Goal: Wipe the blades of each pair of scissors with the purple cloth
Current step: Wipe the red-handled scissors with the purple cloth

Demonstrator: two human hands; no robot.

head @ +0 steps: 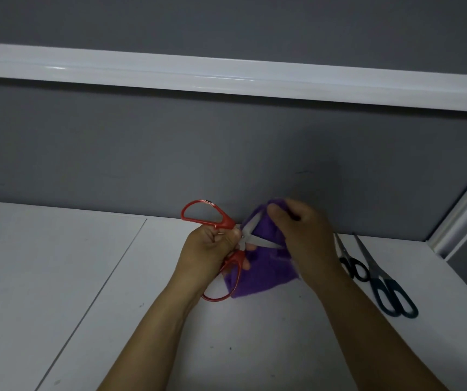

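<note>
The left hand (212, 245) grips the red scissors (226, 222) by the pivot, with the blades spread toward the right hand (307, 235). Its fingers pinch the purple cloth (263, 275) over the upper blade's tip. Just right of that wrist, black scissors (355, 268) and teal scissors (389, 290) lie on the white table (57, 263).

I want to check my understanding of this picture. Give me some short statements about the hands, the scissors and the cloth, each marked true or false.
1. The left hand grips the red scissors, whose blades are spread apart. True.
2. The right hand is empty. False: it holds the purple cloth against a blade.
3. The black scissors and the blue-handled scissors lie on the table at the right. True.
4. The blue-handled scissors are smaller than the black scissors. False: they are larger.
</note>
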